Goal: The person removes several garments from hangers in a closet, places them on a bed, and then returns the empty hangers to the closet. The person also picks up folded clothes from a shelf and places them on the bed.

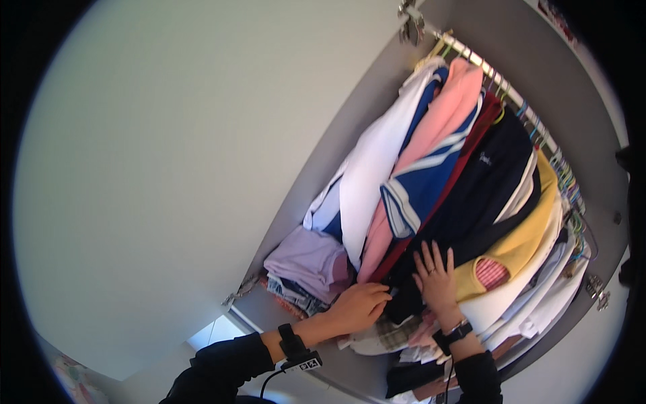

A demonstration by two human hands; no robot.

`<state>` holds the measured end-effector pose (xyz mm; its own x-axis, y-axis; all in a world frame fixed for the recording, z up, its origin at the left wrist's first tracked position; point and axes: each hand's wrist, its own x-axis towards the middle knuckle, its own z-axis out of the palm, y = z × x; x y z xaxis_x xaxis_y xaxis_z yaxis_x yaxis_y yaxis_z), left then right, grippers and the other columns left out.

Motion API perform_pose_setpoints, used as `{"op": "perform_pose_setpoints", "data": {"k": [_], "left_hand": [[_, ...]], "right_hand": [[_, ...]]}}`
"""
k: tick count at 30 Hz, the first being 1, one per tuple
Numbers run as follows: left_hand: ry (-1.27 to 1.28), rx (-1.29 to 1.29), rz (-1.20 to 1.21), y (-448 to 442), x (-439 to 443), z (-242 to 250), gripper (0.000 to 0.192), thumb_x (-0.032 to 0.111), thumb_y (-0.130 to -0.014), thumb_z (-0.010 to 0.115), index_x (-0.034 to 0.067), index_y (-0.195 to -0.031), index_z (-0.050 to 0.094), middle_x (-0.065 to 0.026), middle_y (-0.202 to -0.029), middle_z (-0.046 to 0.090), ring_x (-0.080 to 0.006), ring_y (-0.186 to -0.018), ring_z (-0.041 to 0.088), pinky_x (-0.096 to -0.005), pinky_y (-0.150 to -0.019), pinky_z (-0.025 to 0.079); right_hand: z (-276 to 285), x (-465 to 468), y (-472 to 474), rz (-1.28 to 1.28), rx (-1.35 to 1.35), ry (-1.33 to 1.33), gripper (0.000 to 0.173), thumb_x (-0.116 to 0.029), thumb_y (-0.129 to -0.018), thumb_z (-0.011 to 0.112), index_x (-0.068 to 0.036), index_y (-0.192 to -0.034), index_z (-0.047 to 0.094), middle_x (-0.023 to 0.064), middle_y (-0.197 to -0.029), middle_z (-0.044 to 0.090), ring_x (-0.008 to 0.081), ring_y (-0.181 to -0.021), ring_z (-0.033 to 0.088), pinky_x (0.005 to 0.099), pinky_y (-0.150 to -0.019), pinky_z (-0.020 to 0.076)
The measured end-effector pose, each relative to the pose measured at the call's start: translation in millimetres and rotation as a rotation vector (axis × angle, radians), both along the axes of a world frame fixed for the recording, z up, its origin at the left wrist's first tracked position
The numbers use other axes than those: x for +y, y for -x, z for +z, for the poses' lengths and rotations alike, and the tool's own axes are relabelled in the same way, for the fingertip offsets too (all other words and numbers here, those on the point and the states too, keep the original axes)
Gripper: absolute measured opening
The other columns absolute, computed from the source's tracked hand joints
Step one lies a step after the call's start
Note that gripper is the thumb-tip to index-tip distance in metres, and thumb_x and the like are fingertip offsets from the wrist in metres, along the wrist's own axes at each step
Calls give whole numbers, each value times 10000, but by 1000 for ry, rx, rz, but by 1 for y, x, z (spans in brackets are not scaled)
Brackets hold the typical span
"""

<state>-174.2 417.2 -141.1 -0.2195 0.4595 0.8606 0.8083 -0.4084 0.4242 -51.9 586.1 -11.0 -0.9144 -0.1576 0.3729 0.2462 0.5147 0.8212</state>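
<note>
My right hand [437,283] lies with fingers spread on a hanging black garment [454,212], and a ring shows on one finger. To its left, my left hand [361,305] is curled at the lower edges of the clothes, near the dark red garment [386,262]. Its fingertips are partly hidden, so whether they pinch cloth is unclear. Beside the right hand hangs a yellow garment [525,237] with pink striped cloth showing at its cuff. Further left hang a blue sleeve with white stripes [429,187], a pink garment [456,101] and a white garment [378,156].
A metal rod [504,86] carries the hangers inside the grey wardrobe [328,146]. Folded lilac clothing [303,257] tops a stack at the left. More folded clothes [398,333] lie under the hanging ones. A large pale door [192,151] stands open at the left, with metal hinges [241,290].
</note>
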Motion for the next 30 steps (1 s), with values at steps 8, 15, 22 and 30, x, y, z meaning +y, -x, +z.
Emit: {"op": "perform_pose_setpoints", "data": {"k": [8,15,22,30], "left_hand": [[132,-15,-62,-19,-34,-61,210,70,-850,587,42,-1036,682,-145,-1198,627,-324,-1175,542,-435,-995,405],[212,-116,-31,-24,-46,-100,211,60,-865,591,47,-1060,673,-143,-1181,635,-339,-1159,551,-430,-975,423],[295,-256,23,-20,-75,-131,211,48,-893,568,41,-1082,661,-152,-1159,646,-315,-1075,608,-378,-902,480],[457,-577,280,-45,-136,-171,204,71,-928,554,50,-1091,676,-115,-1037,702,-243,-952,662,-323,-800,512]], "right_hand": [[-20,-11,-1,69,89,-21,471,-254,-878,578,-101,-1322,533,69,-1495,381,227,-1418,293,519,-1156,188],[-43,-23,-9,93,135,50,501,-182,-803,593,-96,-1294,549,72,-1485,400,217,-1417,305,534,-1140,218],[-109,-28,-26,123,81,307,453,-96,-815,543,-90,-1267,566,77,-1491,399,237,-1408,321,562,-1063,320],[-166,-91,-36,244,123,689,342,-158,-790,646,-54,-1115,635,139,-1439,444,309,-1245,483,507,-936,439]]}}
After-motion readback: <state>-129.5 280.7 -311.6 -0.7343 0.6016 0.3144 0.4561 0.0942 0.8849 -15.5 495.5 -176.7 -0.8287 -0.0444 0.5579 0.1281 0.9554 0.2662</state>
